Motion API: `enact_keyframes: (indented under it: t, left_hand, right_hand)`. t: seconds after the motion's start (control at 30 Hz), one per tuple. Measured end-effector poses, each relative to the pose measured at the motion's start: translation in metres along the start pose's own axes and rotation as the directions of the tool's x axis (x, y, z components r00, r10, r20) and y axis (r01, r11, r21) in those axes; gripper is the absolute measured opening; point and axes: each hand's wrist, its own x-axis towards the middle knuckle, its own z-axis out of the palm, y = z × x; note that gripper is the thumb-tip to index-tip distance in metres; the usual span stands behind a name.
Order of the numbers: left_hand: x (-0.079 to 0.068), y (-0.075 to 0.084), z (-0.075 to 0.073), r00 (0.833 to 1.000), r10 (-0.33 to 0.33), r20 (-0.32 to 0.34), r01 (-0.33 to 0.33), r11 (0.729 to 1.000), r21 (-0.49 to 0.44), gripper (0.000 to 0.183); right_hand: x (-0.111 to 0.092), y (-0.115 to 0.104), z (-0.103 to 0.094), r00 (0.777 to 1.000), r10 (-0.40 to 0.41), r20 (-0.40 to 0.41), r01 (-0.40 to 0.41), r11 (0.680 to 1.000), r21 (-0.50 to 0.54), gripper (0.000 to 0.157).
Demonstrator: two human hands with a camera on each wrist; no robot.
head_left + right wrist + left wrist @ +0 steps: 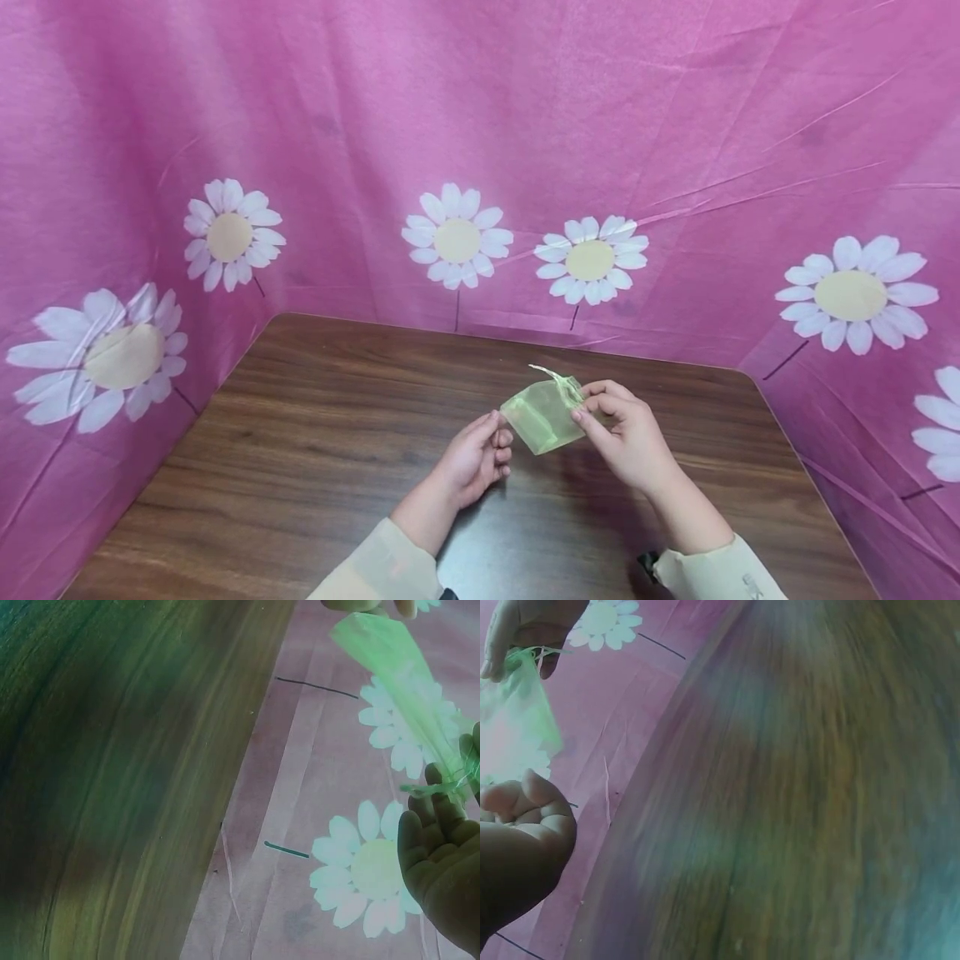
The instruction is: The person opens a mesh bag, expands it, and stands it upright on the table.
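A small sheer green drawstring pouch (538, 414) is held up over the table between both hands, and it looks flat. My right hand (628, 432) pinches its gathered neck between thumb and fingers. The pale drawstring (553, 373) sticks out from that end toward the upper left. At the opposite end, my left hand (474, 458) pinches a bottom corner with thumb and forefinger, its other fingers curled in. The right wrist view shows the pouch (397, 667) stretched between the hands, cords looping by the right fingers (431, 814).
A brown wood-grain table (322, 433) lies beneath the hands. Pink cloth (360, 100) printed with white daisies hangs around its back and sides. A dark object (648, 565) shows by the right sleeve cuff.
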Motion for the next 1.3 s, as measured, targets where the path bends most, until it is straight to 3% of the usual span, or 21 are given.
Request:
enact_keyframes:
  t: [0.3,0.37,0.57,1.1,1.3]
  left_hand:
    - [0.0046,-0.0013,0.0006,0.998,0.060,-0.020,-0.062,0.987,-0.148,0.027]
    - [0.0050,-0.0006,0.0021,0.998,0.059,-0.011,-0.060,0.985,-0.162,0.016]
    - [0.0059,0.0006,0.0060,0.999,0.048,-0.012,-0.049,0.988,-0.144,0.020]
    - [0.0064,-0.0005,0.0073,0.977,0.093,-0.190,-0.127,0.976,-0.176,0.026]
    - [0.0055,-0.0005,0.0065,0.971,0.089,-0.224,-0.119,0.985,-0.125,0.019]
  right_hand:
    - [-0.0017,0.0044,0.0038,0.999,0.034,0.001,-0.034,0.999,-0.032,0.020]
    - [-0.0020,0.0052,0.0040,0.999,0.038,0.005,-0.038,0.999,-0.032,0.020]
    - [-0.0022,0.0061,0.0045,0.999,0.043,0.017,-0.043,0.999,-0.013,0.019]
    - [-0.0030,0.0054,0.0064,0.997,0.071,0.038,-0.071,0.997,-0.001,0.019]
    - [-0.0029,0.0055,0.0069,0.996,0.076,0.042,-0.077,0.997,0.003,0.020]
